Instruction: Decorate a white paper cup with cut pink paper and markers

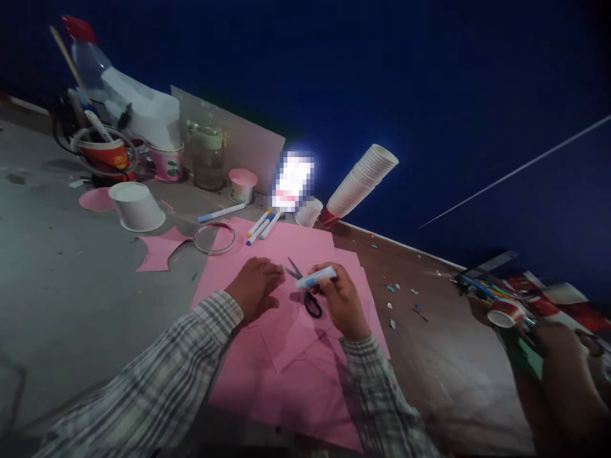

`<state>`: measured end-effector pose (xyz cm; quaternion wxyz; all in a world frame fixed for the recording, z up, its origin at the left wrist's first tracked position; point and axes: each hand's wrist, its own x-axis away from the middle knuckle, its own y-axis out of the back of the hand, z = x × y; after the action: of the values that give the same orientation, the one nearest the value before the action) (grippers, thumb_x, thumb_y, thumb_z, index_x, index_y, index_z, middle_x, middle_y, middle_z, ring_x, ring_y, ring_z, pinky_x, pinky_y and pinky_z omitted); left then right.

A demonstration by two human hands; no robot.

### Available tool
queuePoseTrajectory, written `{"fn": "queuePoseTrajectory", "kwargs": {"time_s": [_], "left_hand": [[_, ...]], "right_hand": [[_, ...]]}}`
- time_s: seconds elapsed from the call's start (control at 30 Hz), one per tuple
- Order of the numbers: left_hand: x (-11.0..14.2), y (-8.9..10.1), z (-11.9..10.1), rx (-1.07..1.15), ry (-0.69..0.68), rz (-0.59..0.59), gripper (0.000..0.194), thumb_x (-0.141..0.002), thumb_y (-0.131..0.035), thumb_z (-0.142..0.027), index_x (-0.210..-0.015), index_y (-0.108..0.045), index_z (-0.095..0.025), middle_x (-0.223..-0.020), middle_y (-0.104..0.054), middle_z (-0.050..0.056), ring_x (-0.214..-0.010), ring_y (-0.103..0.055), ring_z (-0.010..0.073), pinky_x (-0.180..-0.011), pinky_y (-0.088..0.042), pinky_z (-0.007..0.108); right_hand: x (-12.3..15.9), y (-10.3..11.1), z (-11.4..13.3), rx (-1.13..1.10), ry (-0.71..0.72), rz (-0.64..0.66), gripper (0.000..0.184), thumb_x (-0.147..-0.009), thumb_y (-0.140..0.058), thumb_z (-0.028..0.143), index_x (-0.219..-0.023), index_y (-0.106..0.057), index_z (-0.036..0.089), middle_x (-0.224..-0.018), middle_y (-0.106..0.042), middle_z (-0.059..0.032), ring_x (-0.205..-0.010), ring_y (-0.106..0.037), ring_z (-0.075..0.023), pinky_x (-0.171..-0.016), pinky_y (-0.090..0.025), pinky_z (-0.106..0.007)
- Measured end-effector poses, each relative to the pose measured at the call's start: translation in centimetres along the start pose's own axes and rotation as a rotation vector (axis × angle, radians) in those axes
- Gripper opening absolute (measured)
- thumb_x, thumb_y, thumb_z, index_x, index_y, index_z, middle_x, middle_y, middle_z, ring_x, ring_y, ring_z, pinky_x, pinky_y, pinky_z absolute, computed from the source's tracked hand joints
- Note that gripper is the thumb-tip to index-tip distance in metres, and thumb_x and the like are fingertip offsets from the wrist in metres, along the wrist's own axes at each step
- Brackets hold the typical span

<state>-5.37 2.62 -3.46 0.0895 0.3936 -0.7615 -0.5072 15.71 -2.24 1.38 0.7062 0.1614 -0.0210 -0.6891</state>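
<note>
My right hand (pixel 341 300) is closed round a white marker with a blue band (pixel 316 278), held level just above the pink paper (pixel 305 356). My left hand (pixel 255 286) rests on that paper with its fingers curled under; whether anything is in them is hidden. Between the two hands a pair of black-handled scissors (pixel 305 292) lies on the paper, partly covered by my right hand. Smaller cut pink pieces (pixel 291 337) lie on the big sheet near my wrists.
Markers (pixel 260 226), a tape ring (pixel 214 238), an upturned white cup (pixel 136 205), a leaning stack of cups (pixel 360 181), a jar (pixel 206 156) and cups of tools (pixel 102 152) stand behind. Another person's hand (pixel 568 362) is at the right by a red cup (pixel 503 315).
</note>
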Motion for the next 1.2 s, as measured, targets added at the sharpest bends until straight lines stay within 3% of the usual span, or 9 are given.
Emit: {"fn": "queuePoseTrajectory", "kwargs": {"time_s": [0.2,0.3,0.4,0.47,0.57,0.63,0.9,1.1,1.2], "left_hand": [[-0.3,0.9,-0.5,-0.05,0.031,0.106,0.042,-0.072,-0.072,-0.036,-0.111,-0.065,-0.021,-0.127,-0.061,0.008,-0.119,-0.048,0.0311,-0.103,-0.033,0.048],[-0.2,0.8,-0.4,-0.045,0.025,0.086,0.041,-0.073,-0.072,-0.037,-0.109,-0.065,-0.021,-0.126,-0.062,0.008,-0.118,-0.049,0.0304,-0.103,-0.033,0.047],[0.0,0.2,-0.1,-0.033,0.03,0.017,0.042,-0.07,-0.074,-0.038,-0.107,-0.065,-0.022,-0.124,-0.063,0.006,-0.116,-0.05,0.03,-0.102,-0.033,0.046],[0.1,-0.4,0.1,-0.024,0.031,-0.026,0.043,-0.069,-0.075,-0.039,-0.107,-0.066,-0.022,-0.122,-0.064,0.006,-0.114,-0.05,0.0301,-0.102,-0.033,0.046],[0.1,-0.9,0.4,-0.018,0.027,-0.044,0.043,-0.067,-0.075,-0.037,-0.107,-0.066,-0.022,-0.122,-0.064,0.006,-0.115,-0.049,0.0307,-0.101,-0.033,0.047],[0.1,-0.8,0.4,-0.017,0.024,-0.028,0.043,-0.068,-0.075,-0.036,-0.107,-0.065,-0.021,-0.122,-0.064,0.006,-0.115,-0.049,0.0307,-0.101,-0.033,0.047],[-0.2,0.7,-0.4,-0.04,0.025,0.083,0.041,-0.072,-0.072,-0.035,-0.11,-0.064,-0.021,-0.126,-0.061,0.007,-0.118,-0.047,0.0302,-0.103,-0.032,0.048],[-0.1,0.3,-0.2,-0.038,0.04,0.034,0.043,-0.07,-0.074,-0.036,-0.109,-0.065,-0.021,-0.124,-0.062,0.007,-0.118,-0.047,0.0313,-0.102,-0.033,0.048],[0.1,-0.2,0.0,-0.015,0.018,0.001,0.045,-0.07,-0.074,-0.038,-0.11,-0.065,-0.02,-0.124,-0.063,0.009,-0.116,-0.048,0.0314,-0.102,-0.033,0.049]], "right_hand": [[-0.4,-2.0,-0.6,0.307,0.078,0.179,0.011,-0.092,-0.046,0.022,-0.101,-0.052,0.021,-0.089,-0.063,-0.0052,-0.077,-0.061,-0.0178,-0.073,-0.048,-0.032],[-0.2,-1.7,0.2,0.367,0.113,0.261,0.011,-0.091,-0.044,0.02,-0.099,-0.052,0.021,-0.09,-0.063,-0.0064,-0.077,-0.06,-0.0185,-0.073,-0.047,-0.033],[0.1,-0.4,0.8,0.339,0.051,0.349,0.012,-0.091,-0.045,0.019,-0.098,-0.054,0.021,-0.082,-0.064,-0.0036,-0.069,-0.058,-0.0166,-0.07,-0.047,-0.032],[0.3,0.8,0.9,0.233,-0.025,0.322,0.012,-0.092,-0.046,0.022,-0.1,-0.054,0.021,-0.08,-0.064,-0.0015,-0.064,-0.057,-0.0146,-0.066,-0.048,-0.03],[0.3,1.9,0.9,0.051,-0.035,0.104,0.014,-0.093,-0.049,0.029,-0.103,-0.053,0.021,-0.091,-0.063,-0.0025,-0.067,-0.059,-0.0136,-0.066,-0.05,-0.029],[0.1,1.7,0.7,0.02,-0.012,0.032,0.015,-0.092,-0.049,0.031,-0.104,-0.053,0.022,-0.097,-0.063,-0.0035,-0.071,-0.06,-0.014,-0.068,-0.051,-0.03],[-0.5,-1.7,-0.2,0.37,0.126,0.228,0.016,-0.092,-0.045,0.02,-0.105,-0.053,0.02,-0.095,-0.063,-0.0064,-0.081,-0.061,-0.0177,-0.075,-0.049,-0.031],[0.1,0.4,1.0,0.394,0.021,0.354,0.014,-0.092,-0.044,0.02,-0.101,-0.054,0.02,-0.086,-0.064,-0.0037,-0.071,-0.058,-0.0167,-0.07,-0.048,-0.031],[0.2,1.9,1.2,0.245,-0.034,0.249,0.014,-0.093,-0.046,0.025,-0.103,-0.053,0.021,-0.088,-0.064,-0.0029,-0.069,-0.058,-0.015,-0.067,-0.049,-0.029]]}}
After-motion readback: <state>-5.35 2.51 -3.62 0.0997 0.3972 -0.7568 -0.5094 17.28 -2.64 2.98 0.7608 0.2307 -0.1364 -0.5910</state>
